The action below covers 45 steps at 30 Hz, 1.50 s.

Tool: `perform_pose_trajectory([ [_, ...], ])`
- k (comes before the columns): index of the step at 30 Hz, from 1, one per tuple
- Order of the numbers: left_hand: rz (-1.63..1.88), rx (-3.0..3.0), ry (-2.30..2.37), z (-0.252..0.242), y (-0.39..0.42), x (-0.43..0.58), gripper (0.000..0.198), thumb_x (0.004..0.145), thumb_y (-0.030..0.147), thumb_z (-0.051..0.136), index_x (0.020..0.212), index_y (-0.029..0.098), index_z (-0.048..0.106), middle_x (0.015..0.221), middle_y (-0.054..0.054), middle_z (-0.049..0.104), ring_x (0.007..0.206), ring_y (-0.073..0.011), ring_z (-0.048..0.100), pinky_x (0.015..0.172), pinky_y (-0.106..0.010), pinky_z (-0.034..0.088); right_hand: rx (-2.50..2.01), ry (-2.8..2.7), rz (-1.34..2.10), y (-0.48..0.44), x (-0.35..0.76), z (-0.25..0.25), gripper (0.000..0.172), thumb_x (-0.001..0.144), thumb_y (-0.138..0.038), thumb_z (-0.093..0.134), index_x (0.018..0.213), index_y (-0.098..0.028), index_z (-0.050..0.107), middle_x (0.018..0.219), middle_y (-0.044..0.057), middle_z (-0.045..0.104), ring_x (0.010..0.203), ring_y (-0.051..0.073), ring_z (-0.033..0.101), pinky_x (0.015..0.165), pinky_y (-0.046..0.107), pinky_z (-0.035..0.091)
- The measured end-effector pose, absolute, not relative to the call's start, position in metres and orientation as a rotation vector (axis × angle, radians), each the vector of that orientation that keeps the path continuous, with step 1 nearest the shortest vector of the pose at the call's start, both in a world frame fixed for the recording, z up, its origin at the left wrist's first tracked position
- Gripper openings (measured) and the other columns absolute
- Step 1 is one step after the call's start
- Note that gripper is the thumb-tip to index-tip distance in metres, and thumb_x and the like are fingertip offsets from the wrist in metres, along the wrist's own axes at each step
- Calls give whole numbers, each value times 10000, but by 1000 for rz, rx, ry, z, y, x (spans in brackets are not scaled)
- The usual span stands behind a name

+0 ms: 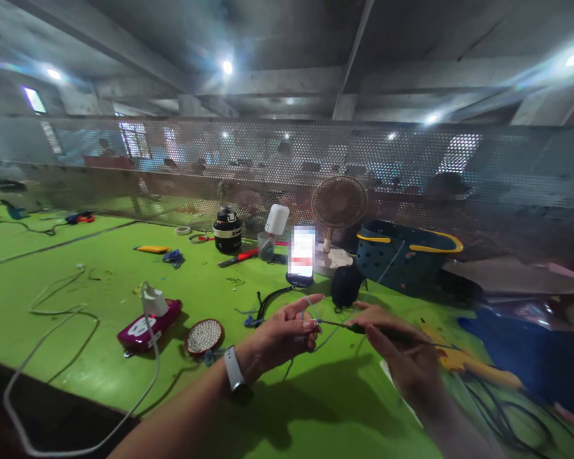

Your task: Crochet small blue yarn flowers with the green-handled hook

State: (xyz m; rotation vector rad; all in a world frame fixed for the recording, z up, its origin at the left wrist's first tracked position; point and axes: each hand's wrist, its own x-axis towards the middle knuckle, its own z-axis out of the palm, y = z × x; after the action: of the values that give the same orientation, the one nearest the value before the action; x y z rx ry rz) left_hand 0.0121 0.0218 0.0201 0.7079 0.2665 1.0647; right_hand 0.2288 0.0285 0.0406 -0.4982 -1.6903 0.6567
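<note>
My left hand [291, 328], with a white watch strap [234, 370] at its wrist, pinches a small bit of blue-grey yarn [319, 320] between thumb and finger. A strand of that yarn loops over its raised index finger. My right hand [402, 344] is closed around a crochet hook [335, 324], whose thin metal shaft points left and meets the yarn at my left fingertips. Most of the hook's handle is hidden by the fingers. A pale strand runs up to the right toward the dark blue basket [387, 261] with yellow handles.
A lit phone [301, 252] stands ahead, a fan [339, 204] behind it. To the left lie a purple power strip [148, 328] with a charger, a round beaded disc [204, 336] and a white cable [155, 357]. Yellow scissors [452, 357] lie right of my right hand.
</note>
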Motion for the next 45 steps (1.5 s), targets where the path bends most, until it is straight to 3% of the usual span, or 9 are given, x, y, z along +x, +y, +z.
perform_pose_trajectory([
  [3, 1066, 730, 281, 21, 21, 13, 696, 642, 102, 844, 1276, 116, 556, 656, 28, 647, 571, -85, 626, 574, -194, 467, -572, -1504, 897, 35, 231, 32, 55, 808, -281, 739, 852, -268, 769, 850, 23, 788, 950, 223, 723, 902, 349, 562],
  [8, 1203, 852, 395, 23, 11, 21, 909, 665, 83, 830, 1450, 187, 384, 702, 22, 666, 632, -105, 636, 619, -223, 479, -519, -1363, 1217, 42, 216, 20, 97, 830, -326, 718, 882, -250, 751, 836, 32, 790, 745, 199, 757, 649, 282, 621],
  [12, 1334, 971, 540, 26, 4, 27, 1101, 706, 90, 806, 1542, 263, 110, 730, 20, 668, 666, -114, 629, 663, -249, 478, -584, -1447, 963, 34, 205, 20, 81, 838, -308, 710, 879, -255, 756, 824, 28, 789, 745, 196, 754, 644, 288, 629],
  [16, 1433, 1071, 606, 28, 2, 32, 1196, 717, 120, 808, 1537, 286, -46, 710, 26, 661, 638, -102, 589, 616, -224, 445, -554, -1642, 674, 26, 203, 19, 126, 862, -231, 677, 953, -286, 745, 942, 23, 770, 883, 197, 730, 762, 309, 610],
  [20, 1412, 1108, 595, 28, 1, 33, 1168, 721, 146, 809, 1540, 298, -9, 730, 14, 668, 627, -96, 571, 594, -214, 425, -495, -1783, 527, 23, 203, 18, 180, 891, -200, 637, 1025, -295, 711, 1022, 20, 758, 1000, 199, 691, 933, 372, 549],
  [27, 1407, 1054, 627, 32, 0, 31, 962, 709, 172, 818, 1506, 219, 282, 812, -25, 673, 732, -128, 623, 675, -249, 470, -541, -1744, 323, 25, 203, 27, 108, 890, -222, 631, 937, -275, 713, 893, 17, 774, 847, 209, 725, 1011, 462, 494],
  [35, 1471, 1035, 588, 32, 2, 32, 1167, 714, 180, 821, 1544, 261, 4, 738, -1, 692, 685, -130, 617, 706, -282, 480, -573, -1818, 211, 22, 201, 17, 161, 909, -209, 601, 1029, -275, 686, 1008, 28, 765, 918, 207, 714, 1029, 467, 463],
  [40, 1454, 937, 551, 32, 0, 34, 1151, 713, 149, 818, 1543, 285, 32, 751, 9, 683, 713, -131, 626, 756, -294, 476, -489, -1892, -222, 19, 196, 20, 166, 918, -189, 596, 1062, -215, 676, 1028, 63, 773, 872, 185, 717, 1095, 429, 364],
  [45, 1302, 811, 418, 25, 5, 31, 1133, 705, 108, 809, 1543, 279, 67, 743, 11, 675, 664, -122, 623, 690, -266, 455, -414, -1915, -291, 22, 201, 21, 223, 902, -138, 604, 1099, -225, 662, 1058, 80, 767, 932, 201, 714, 1110, 465, 336],
])
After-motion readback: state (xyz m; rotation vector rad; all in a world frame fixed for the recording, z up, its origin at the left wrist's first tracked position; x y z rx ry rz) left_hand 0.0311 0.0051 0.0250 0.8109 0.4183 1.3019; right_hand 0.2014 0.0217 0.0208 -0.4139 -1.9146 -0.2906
